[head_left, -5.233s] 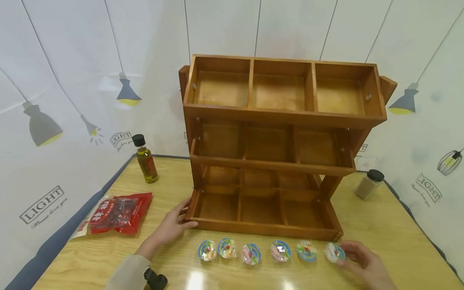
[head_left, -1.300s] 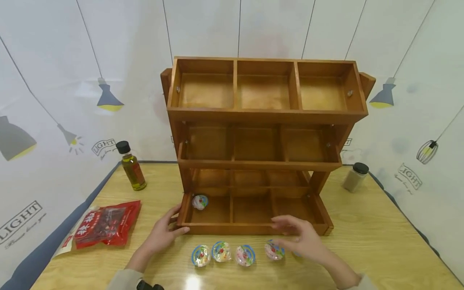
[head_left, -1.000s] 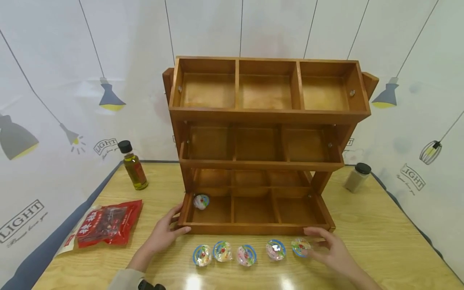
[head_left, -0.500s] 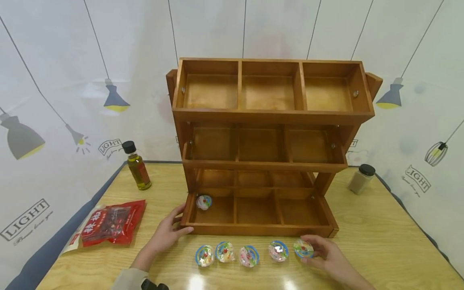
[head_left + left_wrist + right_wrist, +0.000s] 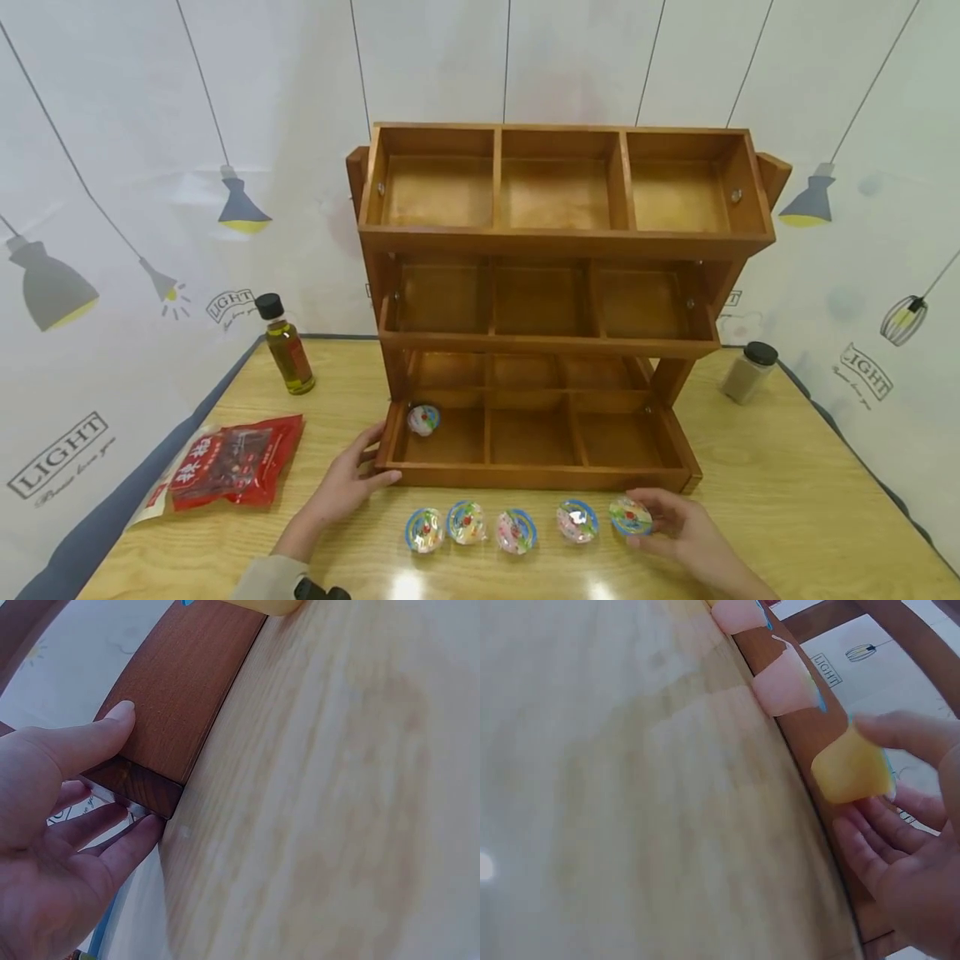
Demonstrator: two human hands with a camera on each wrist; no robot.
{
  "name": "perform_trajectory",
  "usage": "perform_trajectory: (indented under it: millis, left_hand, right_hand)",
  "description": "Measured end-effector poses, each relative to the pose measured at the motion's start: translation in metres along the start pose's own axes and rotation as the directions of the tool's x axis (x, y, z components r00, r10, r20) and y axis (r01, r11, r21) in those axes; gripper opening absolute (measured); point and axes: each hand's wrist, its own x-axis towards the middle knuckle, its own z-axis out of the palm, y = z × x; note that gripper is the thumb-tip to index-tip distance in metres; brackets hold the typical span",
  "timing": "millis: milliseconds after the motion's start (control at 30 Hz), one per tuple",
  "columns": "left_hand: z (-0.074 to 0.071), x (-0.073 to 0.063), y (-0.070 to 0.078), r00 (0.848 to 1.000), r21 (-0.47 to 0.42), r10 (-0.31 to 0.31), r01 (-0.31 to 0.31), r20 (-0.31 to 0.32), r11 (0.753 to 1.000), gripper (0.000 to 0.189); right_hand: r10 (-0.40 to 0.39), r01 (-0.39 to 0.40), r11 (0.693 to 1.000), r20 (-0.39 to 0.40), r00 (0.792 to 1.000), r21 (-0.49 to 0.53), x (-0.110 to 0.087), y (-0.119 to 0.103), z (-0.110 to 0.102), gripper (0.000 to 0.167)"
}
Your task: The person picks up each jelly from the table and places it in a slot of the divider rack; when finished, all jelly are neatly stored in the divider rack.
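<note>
I am viewing the right hand [image 5: 688, 533] on the near side of the desk [image 5: 772, 467]; its thumb and fingers are pinching the yellow cup [image 5: 630, 517], which is occupying the right end of a row in front of the wooden rack [image 5: 540, 477]. Leftward along this row, two pink cups [image 5: 577, 522] and two further cups [image 5: 467, 523] are showing their lids. The left hand [image 5: 347, 483] is gripping the rack's bottom left front corner: the thumb is resting on the front board, and the fingers, slightly spread, are lying against the side. A red bag [image 5: 232, 464] is lying near the desk's left edge. In the bottom tier's left compartment, a lone cup [image 5: 424, 421] is sitting toward the rear left corner. Farther back, a black-capped jar [image 5: 744, 379] is standing near the desk's right edge, and a bottle [image 5: 290, 350] is standing near its rear left corner.
</note>
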Motion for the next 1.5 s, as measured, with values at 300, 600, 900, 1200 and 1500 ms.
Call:
perform_trajectory:
  millis: [300, 600, 900, 1200, 1500]
  left_hand:
    - [0.002, -0.001, 0.001, 1.0, -0.017, -0.003, 0.003, 0.004, 1.0, 0.075]
    - [-0.001, -0.002, 0.002, 1.0, -0.023, -0.011, 0.011, 0.003, 1.0, 0.074]
    - [0.0, 0.001, 0.003, 1.0, -0.027, -0.002, 0.002, 0.004, 1.0, 0.073]
    - [0.003, 0.001, 0.001, 1.0, -0.038, -0.007, 0.007, -0.002, 0.999, 0.074]
    - [0.001, 0.001, 0.001, 1.0, -0.034, 0.001, -0.001, -0.007, 0.999, 0.072]
  right_hand:
    - [-0.152, 0.152, 0.988, -0.003, 0.988, 0.022, 0.037, -0.037, -0.001, 0.045]
    - [-0.027, 0.038, 0.997, 0.18, 0.983, -0.06, 0.124, -0.071, 0.042, 0.05]
    - [0.045, 0.029, 0.964, 0.269, 0.962, -0.265, 0.178, -0.094, 0.108, 0.049]
    - [0.141, 0.053, 0.877, 0.362, 0.921, -0.477, 0.193, -0.093, 0.137, 0.048]
    - [0.187, 0.012, 0.869, 0.352, 0.917, -0.494, 0.192, -0.091, 0.148, 0.045]
